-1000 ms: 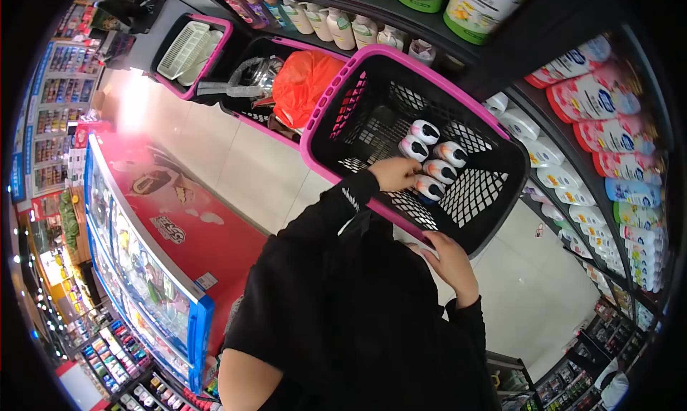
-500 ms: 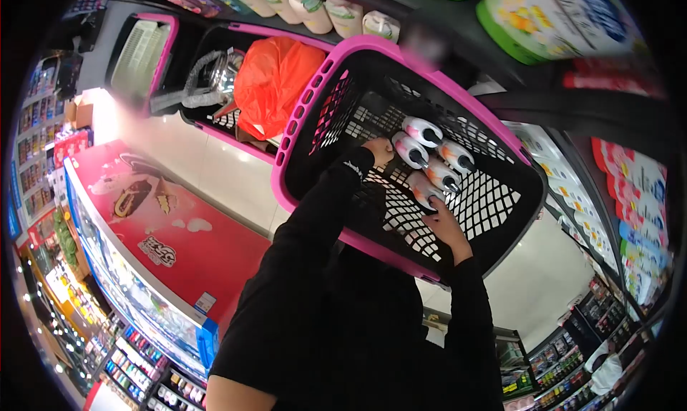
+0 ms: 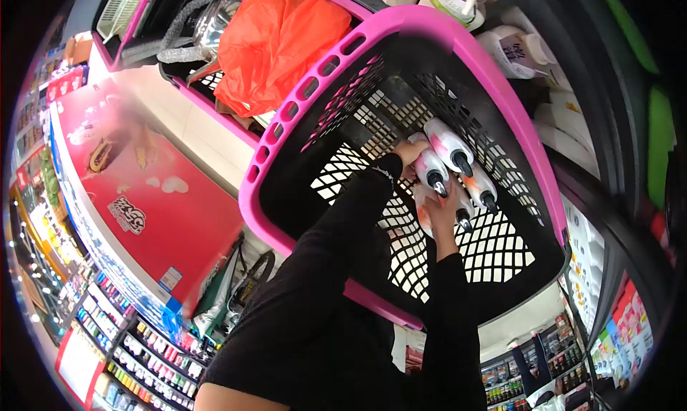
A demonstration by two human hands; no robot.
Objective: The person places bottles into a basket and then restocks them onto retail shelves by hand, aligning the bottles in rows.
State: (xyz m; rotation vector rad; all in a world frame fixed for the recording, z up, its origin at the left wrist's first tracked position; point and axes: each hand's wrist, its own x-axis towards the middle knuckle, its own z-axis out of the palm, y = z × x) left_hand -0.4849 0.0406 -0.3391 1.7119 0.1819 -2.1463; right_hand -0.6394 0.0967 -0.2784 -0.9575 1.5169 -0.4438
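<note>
Several white bottles (image 3: 448, 142) with black caps and pink or orange prints stand grouped inside a black mesh basket with a pink rim (image 3: 515, 103). Deep in the basket, my left hand (image 3: 411, 153) is closed against the left side of the bottle group, its fingers partly hidden behind a bottle. My right hand (image 3: 441, 212) reaches in from the near side, its fingers wrapped on a bottle at the front of the group. The bottles touch or nearly touch one another.
Beside the basket, another one holds a red plastic bag (image 3: 275, 46) and a clear-and-silver item. A red-sided freezer (image 3: 150, 189) stands at left. Pump bottles (image 3: 515, 51) line the shelf at upper right. A person (image 3: 540, 382) is at bottom right.
My right hand has gone from the basket's rim down into it and onto the bottles. My left hand has moved to the group's left side. The view has come closer to the basket.
</note>
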